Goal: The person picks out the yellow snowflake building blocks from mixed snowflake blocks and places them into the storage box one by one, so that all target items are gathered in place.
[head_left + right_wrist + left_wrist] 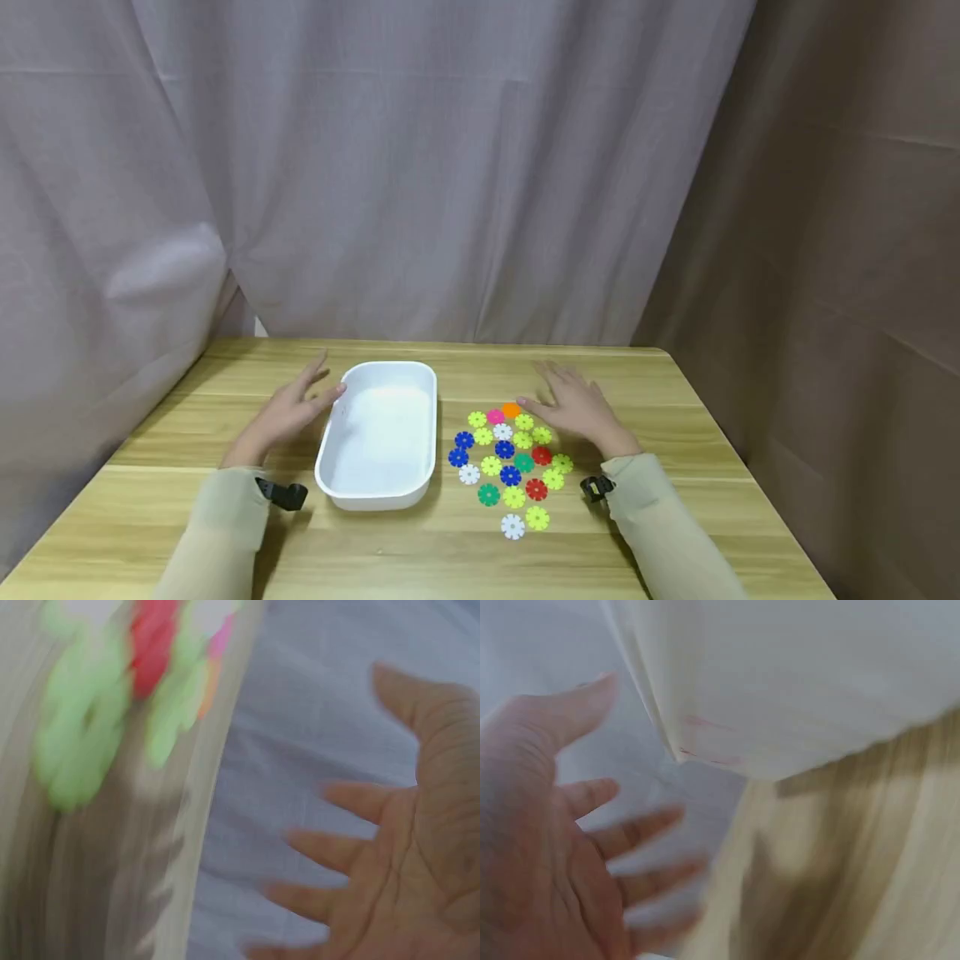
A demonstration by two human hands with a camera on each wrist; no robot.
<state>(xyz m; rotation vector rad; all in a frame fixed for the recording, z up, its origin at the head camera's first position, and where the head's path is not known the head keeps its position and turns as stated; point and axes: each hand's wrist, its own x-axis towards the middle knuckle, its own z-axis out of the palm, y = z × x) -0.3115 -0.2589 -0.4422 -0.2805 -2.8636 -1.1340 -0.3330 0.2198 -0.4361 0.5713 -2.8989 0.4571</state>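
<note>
A white rectangular tray (378, 502) with rounded corners sits left of the table's middle, nothing visible inside it. Beside its left rim is my left hand (288, 412), fingers spread; the left wrist view shows the thumb apart from the tray's outer wall (780, 690). To the tray's right lie many notched plastic discs, among them a blue disc (510, 476), a red disc (536, 489), a green disc (488, 495) and an orange disc (511, 410). My right hand (577, 407) hovers at their upper right, fingers spread, holding nothing.
The wooden table (420, 558) carries the tray and discs. Grey curtains (420, 183) hang behind it, and a darker brown curtain (840, 275) runs along the right. A small black camera is strapped to each wrist.
</note>
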